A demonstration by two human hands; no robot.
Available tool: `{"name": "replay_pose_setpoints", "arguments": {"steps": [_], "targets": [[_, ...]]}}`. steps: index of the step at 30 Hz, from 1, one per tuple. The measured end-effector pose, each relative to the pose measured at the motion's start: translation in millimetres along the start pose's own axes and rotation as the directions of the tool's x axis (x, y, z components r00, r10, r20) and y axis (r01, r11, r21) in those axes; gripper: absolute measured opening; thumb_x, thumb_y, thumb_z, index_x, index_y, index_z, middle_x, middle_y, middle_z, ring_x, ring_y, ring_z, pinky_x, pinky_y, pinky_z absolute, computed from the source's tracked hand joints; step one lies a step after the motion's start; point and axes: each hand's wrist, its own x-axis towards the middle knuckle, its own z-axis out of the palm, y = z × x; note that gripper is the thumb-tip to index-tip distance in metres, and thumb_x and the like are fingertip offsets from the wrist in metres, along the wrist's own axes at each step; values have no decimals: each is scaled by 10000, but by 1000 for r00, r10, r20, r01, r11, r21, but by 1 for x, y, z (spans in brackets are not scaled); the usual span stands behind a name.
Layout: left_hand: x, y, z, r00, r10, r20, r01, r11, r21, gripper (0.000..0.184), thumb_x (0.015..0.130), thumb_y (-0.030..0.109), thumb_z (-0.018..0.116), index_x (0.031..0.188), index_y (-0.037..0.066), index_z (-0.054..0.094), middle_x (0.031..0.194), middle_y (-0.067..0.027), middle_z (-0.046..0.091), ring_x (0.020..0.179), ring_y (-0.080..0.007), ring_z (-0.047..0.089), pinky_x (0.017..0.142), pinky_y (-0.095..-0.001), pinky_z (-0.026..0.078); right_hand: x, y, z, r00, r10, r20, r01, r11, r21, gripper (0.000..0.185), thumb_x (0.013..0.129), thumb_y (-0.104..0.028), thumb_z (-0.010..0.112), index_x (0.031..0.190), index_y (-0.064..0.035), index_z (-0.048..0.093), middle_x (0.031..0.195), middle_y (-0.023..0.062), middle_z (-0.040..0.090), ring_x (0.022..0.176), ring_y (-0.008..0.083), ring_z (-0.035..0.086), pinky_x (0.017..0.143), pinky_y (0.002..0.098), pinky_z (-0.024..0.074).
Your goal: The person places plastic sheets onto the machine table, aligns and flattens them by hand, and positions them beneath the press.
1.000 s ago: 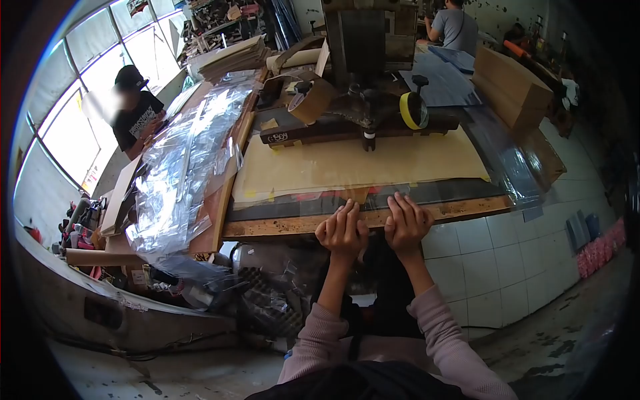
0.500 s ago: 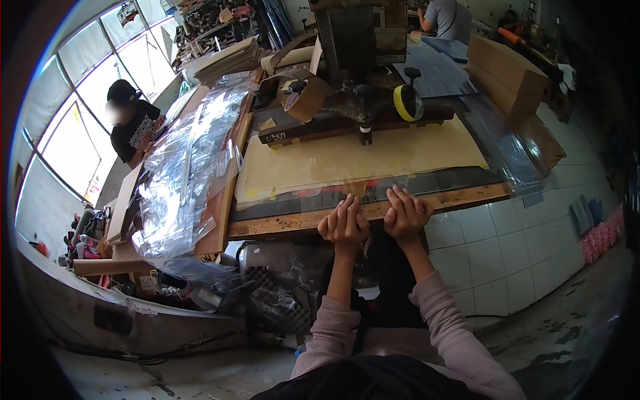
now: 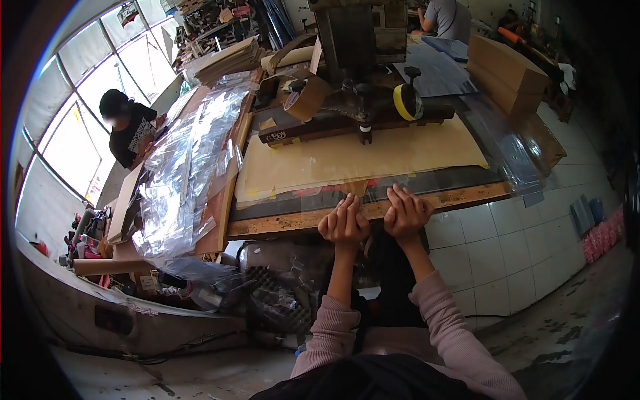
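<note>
Both my hands are at the wooden front edge point(image 3: 287, 225) of the machine bed, fingers curled. My left hand point(image 3: 344, 221) is closed; something clear may be between its fingers, too faint to make out. To its right, my right hand point(image 3: 407, 213) is closed in the same way. Just beyond them lies a dark strip with red and brown patches point(image 3: 363, 187). A yellowish sheet point(image 3: 360, 163) covers the bed behind it. Above the sheet is a dark press bar point(image 3: 287, 136), with a brown tape roll point(image 3: 307, 99) and a yellow-rimmed roll point(image 3: 408, 103).
Shiny clear plastic sheets point(image 3: 193, 160) cover the left table, where a person in a black cap point(image 3: 130, 130) leans. A cardboard box point(image 3: 507, 77) stands at the right. Another person in grey point(image 3: 448, 20) is at the back. Pink bundles point(image 3: 603, 233) lie on the floor at right.
The view has shifted slightly. The person at the left has bent lower over the table. My hands keep nearly the same pose at the edge.
</note>
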Motion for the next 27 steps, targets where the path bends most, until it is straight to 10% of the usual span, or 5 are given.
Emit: {"name": "replay_pose_setpoints", "arguments": {"steps": [27], "targets": [[-1,-1,0,1000,-1,17,1,1000,12,294,854,246,456,873,163,738,939,64,728,846,-90,654,817,-279,356,1,-1,-2,1000,8,18,-8,1000,17,369,913,-256,407,991,-82,724,1021,37,718,927,196,658,887,363,348]]}}
